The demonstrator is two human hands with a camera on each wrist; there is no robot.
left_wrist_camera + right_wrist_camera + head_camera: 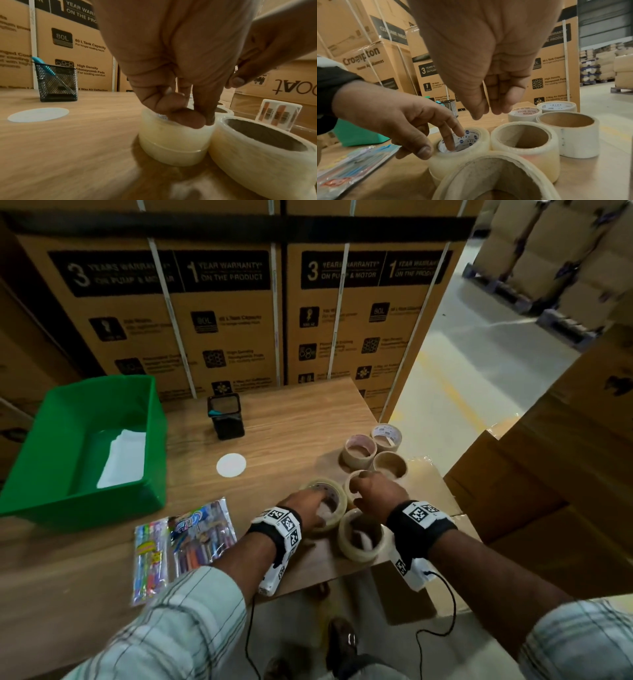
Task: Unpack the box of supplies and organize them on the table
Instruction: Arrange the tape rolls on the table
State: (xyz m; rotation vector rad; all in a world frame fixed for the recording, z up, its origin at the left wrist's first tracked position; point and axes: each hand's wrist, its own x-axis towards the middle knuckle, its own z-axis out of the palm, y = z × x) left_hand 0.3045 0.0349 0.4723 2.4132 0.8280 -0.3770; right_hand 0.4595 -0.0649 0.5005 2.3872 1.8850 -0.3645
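Observation:
Several tape rolls stand on end at the table's right end. My left hand [308, 505] [180, 108] [402, 119] pinches a clear tape roll [337, 498] [173, 143] [479, 146], two fingers inside its core and the thumb on the outer wall. My right hand [376, 491] [488, 88] hangs just above a neighbouring roll [354, 479] [525, 147], fingers relaxed and holding nothing. A wider roll [359, 537] [260, 155] sits nearest me. Three more rolls [387, 436] stand behind.
A green bin [150, 440] with white paper inside sits at the left. A black mesh pen holder [225, 416] and a white disc [231, 465] are mid-table. Two pen packs [202, 532] lie near the front edge. Stacked cartons [219, 320] wall the back and right.

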